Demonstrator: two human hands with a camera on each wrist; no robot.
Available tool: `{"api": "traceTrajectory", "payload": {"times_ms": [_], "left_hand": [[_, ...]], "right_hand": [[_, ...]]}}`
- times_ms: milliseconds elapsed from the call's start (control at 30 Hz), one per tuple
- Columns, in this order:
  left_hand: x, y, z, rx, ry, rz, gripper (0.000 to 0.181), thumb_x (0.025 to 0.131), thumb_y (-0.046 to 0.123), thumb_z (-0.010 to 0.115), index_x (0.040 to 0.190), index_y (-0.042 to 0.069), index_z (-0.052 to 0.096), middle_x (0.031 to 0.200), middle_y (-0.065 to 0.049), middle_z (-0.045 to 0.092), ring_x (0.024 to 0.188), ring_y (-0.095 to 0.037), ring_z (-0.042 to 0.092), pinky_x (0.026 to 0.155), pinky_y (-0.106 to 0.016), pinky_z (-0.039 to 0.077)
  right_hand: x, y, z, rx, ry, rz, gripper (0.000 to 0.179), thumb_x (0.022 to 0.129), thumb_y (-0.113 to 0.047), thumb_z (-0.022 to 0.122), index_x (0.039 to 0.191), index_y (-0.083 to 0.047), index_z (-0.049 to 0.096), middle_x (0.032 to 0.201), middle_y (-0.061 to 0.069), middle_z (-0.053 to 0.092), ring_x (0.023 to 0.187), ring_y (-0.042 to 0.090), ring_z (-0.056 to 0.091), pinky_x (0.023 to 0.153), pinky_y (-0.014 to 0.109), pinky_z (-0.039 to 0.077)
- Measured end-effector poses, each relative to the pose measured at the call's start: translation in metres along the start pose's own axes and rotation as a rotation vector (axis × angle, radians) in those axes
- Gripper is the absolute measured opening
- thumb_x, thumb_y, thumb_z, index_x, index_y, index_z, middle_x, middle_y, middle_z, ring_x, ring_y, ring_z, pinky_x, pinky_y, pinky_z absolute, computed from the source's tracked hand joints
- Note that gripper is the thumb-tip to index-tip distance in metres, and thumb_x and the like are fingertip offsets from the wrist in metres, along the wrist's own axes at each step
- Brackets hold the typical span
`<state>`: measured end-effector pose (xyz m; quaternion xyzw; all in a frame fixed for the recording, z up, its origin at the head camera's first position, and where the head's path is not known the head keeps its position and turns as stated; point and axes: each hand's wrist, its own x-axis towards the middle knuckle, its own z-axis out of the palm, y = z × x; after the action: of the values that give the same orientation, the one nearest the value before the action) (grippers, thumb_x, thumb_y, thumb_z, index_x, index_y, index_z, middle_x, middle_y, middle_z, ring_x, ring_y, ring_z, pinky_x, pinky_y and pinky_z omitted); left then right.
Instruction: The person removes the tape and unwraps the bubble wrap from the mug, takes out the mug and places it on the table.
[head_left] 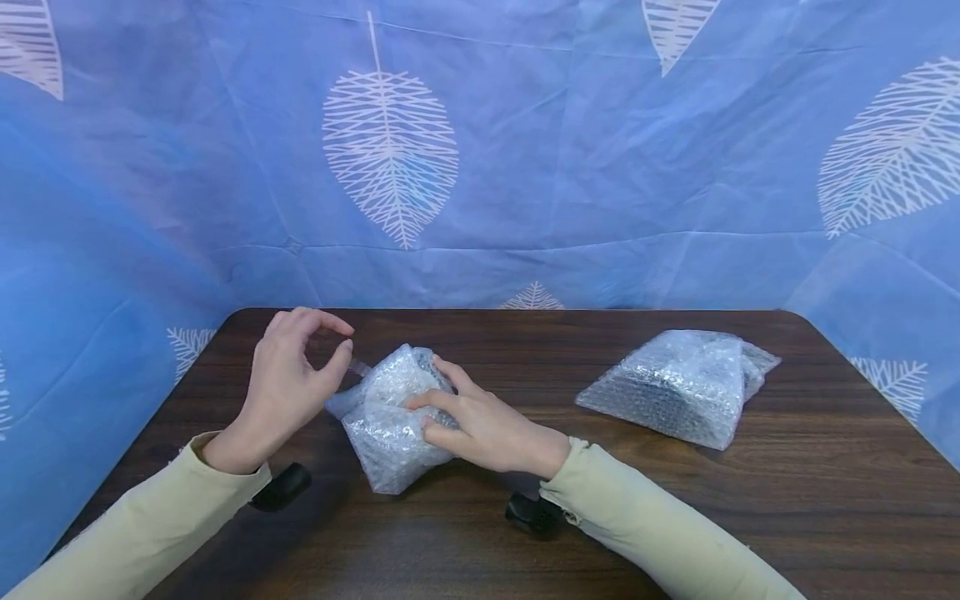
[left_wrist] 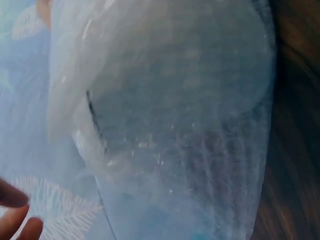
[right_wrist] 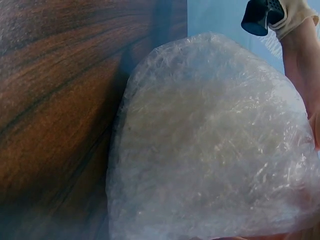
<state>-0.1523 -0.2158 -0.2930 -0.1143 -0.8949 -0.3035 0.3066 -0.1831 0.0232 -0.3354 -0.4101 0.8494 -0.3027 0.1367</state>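
A bubble-wrapped bundle (head_left: 397, 417) is tilted up over the table's left half, its contents hidden by the wrap. My right hand (head_left: 480, 417) grips it from the right, fingers spread and bent round its side. Up at its left, my left hand (head_left: 292, 375) has thumb and index finger close together in a pinch. A thin clear strip (head_left: 360, 367), which looks like tape, runs from the bundle's edge behind the left thumb. In the left wrist view, the left fingertips (left_wrist: 20, 212) show beside the bubble wrap (left_wrist: 175, 100). The right wrist view is filled mostly by the same bundle (right_wrist: 215, 145).
A second bubble-wrapped package (head_left: 675, 387) lies on the right of the dark wooden table (head_left: 420, 550). Blue cloth (head_left: 525, 150) with white leaf prints hangs behind the table and at both sides. Black wrist cameras (head_left: 281, 487) hang under the sleeves.
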Motion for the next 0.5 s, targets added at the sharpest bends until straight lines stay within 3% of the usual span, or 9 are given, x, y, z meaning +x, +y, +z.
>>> {"api": "traceTrajectory", "payload": {"times_ms": [233,500], "left_hand": [[-0.008,0.007,0.006,0.048,-0.202,0.070,0.013,0.080,-0.002,0.071,0.087,0.008,0.069,0.084,-0.004,0.060,0.071,-0.015,0.053,0.062,-0.030,0.045],[-0.013,0.012,0.010,0.092,-0.289,0.101,0.015,0.078,0.001,0.076,0.090,0.008,0.069,0.085,-0.002,0.059,0.069,-0.012,0.053,0.062,-0.028,0.049]], "right_hand": [[0.000,0.001,0.000,0.001,-0.007,0.003,0.040,0.101,-0.035,0.038,0.138,-0.026,0.051,0.162,0.007,0.000,0.135,0.026,0.043,0.100,0.042,0.044],[-0.001,0.002,-0.001,0.015,-0.004,-0.004,0.040,0.101,-0.035,0.039,0.139,-0.026,0.050,0.162,0.006,0.001,0.128,0.024,0.051,0.095,0.039,0.047]]}}
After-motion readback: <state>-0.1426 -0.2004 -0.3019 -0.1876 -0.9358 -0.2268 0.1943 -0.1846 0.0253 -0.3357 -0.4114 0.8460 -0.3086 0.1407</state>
